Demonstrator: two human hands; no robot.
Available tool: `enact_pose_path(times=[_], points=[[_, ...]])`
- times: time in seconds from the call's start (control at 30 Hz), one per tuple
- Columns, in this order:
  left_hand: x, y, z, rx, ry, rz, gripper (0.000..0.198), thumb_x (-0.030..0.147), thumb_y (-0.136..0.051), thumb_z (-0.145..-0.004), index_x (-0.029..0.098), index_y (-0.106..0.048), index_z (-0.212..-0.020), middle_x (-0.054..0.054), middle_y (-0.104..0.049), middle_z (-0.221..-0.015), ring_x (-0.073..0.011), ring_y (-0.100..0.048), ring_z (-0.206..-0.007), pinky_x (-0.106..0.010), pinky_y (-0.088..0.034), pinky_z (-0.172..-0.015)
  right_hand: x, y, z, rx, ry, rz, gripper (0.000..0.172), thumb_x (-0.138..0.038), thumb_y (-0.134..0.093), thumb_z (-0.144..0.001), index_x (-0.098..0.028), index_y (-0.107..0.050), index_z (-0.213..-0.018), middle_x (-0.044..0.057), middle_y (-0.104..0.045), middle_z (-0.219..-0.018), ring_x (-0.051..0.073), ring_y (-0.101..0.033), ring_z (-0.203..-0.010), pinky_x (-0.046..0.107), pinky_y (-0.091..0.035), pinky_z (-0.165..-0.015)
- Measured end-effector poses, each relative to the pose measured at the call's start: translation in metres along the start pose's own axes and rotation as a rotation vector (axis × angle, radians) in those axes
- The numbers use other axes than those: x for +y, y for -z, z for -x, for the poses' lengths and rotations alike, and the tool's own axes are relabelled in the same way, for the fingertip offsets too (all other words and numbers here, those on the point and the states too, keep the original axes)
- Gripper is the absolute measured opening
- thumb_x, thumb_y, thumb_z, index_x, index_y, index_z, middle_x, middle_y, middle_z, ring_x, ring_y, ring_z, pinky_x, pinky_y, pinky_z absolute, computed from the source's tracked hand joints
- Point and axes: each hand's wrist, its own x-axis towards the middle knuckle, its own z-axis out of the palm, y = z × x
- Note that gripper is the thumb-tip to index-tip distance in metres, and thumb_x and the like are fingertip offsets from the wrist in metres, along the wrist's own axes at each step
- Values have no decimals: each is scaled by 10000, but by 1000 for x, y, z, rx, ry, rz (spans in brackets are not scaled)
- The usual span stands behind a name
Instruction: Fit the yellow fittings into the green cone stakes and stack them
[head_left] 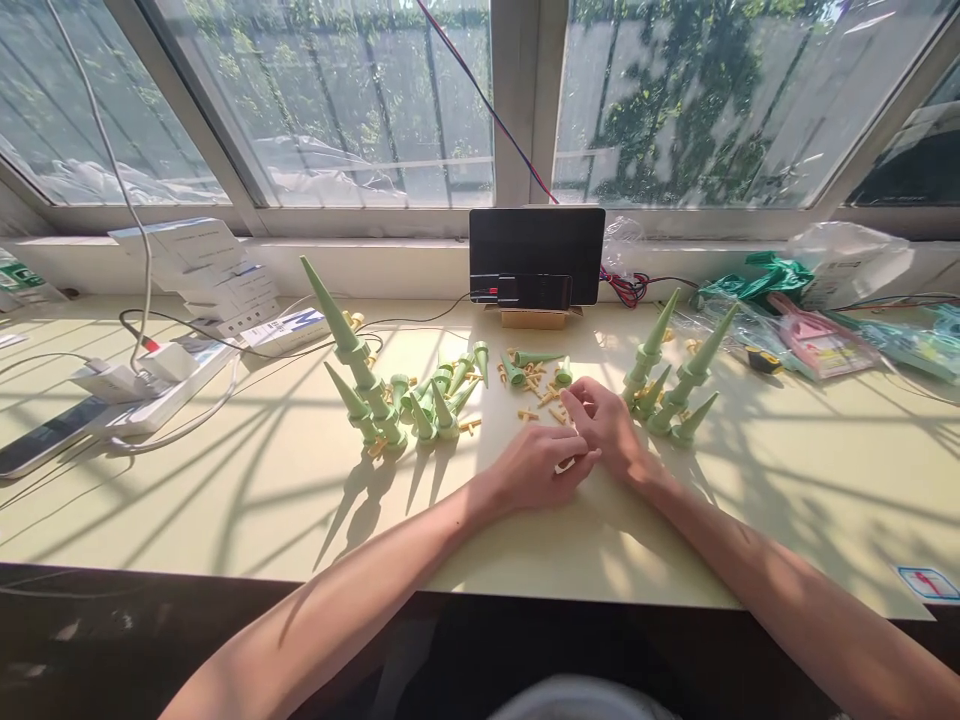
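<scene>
My left hand (538, 466) and my right hand (604, 420) meet at the middle of the pale table (225, 480), fingers curled and pinched together on something small that I cannot make out. Just beyond them lie several small yellow plastic pieces (536, 390) and loose green cones (525, 365). To the left stands a cluster of green cone spikes (390, 400), some stacked into tall spires. To the right of my right hand stands another group of stacked green cones (675, 380).
A dark tablet with a phone on a stand (536, 260) sits at the back under the window. A white power strip with cables (150, 385) lies at left beside papers (217, 270). Plastic bags and packaging (817, 320) crowd the back right.
</scene>
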Motion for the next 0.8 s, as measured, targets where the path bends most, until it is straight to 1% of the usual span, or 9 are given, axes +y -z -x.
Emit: enact_pose_path(times=[0.07,0.3,0.53,0.67,0.8], points=[[2,-1,1,-24,-9,4,346,232,-495,-926,174,-482,-585,26,-475,-540,-83,-389,-497,-252,-305,-516,0,0,0,10,-12,2,252,-452,-499,-926,-214,-538,-854,12,-601,-724,137,-515,-551,265,-401,-530],[8,1,1,-101,-33,-12,305,175,-522,-849,175,-467,-550,24,-468,-524,-80,-381,-471,-240,-292,-480,-3,2,1,5,9,42,188,-385,-508,-905,-205,-562,-903,33,-665,-854,119,-515,-515,276,-421,-537],[7,-3,1,-90,-26,-21,316,165,-510,-838,174,-463,-525,22,-449,-497,-81,-358,-458,-242,-293,-482,-2,1,-1,-1,21,123,170,-352,-520,-884,-199,-592,-908,36,-674,-836,134,-525,-551,278,-419,-558],[9,-4,1,-86,-19,-12,342,179,-502,-851,174,-455,-513,23,-434,-481,-85,-351,-457,-255,-271,-482,2,0,-1,-3,43,160,182,-326,-539,-878,-190,-631,-956,43,-681,-884,119,-487,-527,284,-415,-566],[8,-4,1,-94,-21,-19,320,174,-511,-849,173,-485,-530,21,-457,-489,-89,-370,-461,-261,-267,-487,4,0,-1,-8,85,183,162,-304,-542,-882,-191,-649,-927,45,-660,-948,107,-469,-532,286,-410,-579]])
